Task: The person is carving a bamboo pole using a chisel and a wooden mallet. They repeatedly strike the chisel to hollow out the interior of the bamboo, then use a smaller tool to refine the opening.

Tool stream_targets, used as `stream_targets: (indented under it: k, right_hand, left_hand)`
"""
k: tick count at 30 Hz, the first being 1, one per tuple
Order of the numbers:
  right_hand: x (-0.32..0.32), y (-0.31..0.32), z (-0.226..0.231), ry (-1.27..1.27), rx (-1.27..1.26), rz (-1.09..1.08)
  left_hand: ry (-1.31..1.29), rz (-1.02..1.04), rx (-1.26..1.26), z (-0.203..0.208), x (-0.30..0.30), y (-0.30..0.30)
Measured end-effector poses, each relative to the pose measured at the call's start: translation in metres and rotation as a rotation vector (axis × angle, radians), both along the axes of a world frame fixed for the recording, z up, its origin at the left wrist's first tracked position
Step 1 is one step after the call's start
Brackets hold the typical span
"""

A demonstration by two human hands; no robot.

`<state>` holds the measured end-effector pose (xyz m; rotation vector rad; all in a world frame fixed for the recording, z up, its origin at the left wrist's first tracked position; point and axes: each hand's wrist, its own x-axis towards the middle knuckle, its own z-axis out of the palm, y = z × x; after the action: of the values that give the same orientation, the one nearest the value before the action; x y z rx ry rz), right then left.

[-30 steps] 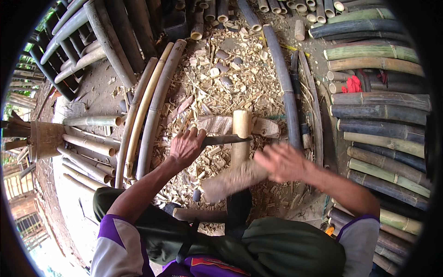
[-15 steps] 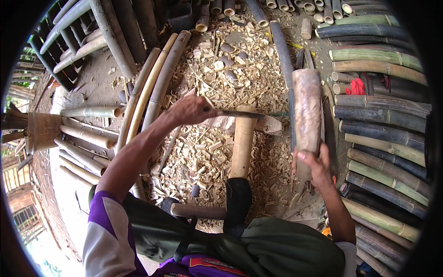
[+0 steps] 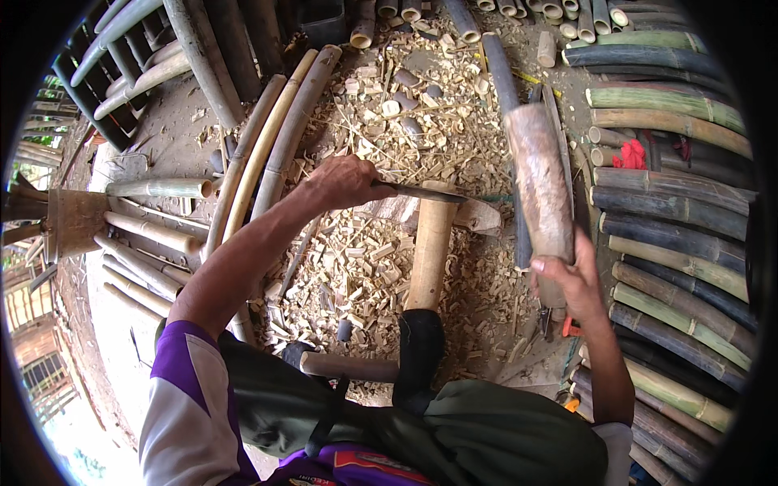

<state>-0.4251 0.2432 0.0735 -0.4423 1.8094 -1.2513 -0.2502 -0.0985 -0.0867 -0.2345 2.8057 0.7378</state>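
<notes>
My left hand [image 3: 344, 181] is closed round the handle of a dark knife [image 3: 425, 192]. Its blade lies across the top end of a pale bamboo length [image 3: 432, 255], whose lower end meets my black-covered foot [image 3: 420, 344]. Behind that top end, a rough wooden block [image 3: 478, 216] lies crosswise among the chips. On the right, my right hand [image 3: 577, 275] grips the lower end of a thick wooden club [image 3: 537, 174]. The club is raised, its far end leaning left, apart from the knife and the bamboo.
Wood chips [image 3: 365, 275] cover the ground. Stacked bamboo poles [image 3: 673, 202] line the right side, with a red cloth [image 3: 630, 154] among them. Long poles [image 3: 259, 154] lie to the left, and a short dark bamboo piece [image 3: 348, 367] lies before my legs. A dark bucket [image 3: 322, 23] stands at the back.
The club's upper end has tipped left, while my right hand has shifted slightly right and up. My left hand and the knife have moved up a little, the blade still at the bamboo's end.
</notes>
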Motion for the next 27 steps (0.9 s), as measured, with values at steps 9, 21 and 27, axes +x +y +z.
stream_targets:
  k: [9, 21, 27]
  right_hand:
    - [-0.019, -0.046, -0.079, 0.583, 0.380, 0.429]
    - [-0.003, -0.081, -0.064, 0.656, 0.150, 0.161]
    - [-0.060, -0.111, 0.019, 0.404, 0.309, 0.345]
  left_hand:
    - [-0.106, -0.059, -0.120, -0.003, -0.014, 0.008]
    - [-0.117, -0.041, -0.090, 0.003, -0.018, 0.004]
    - [-0.145, -0.011, -0.065, -0.011, -0.004, -0.009]
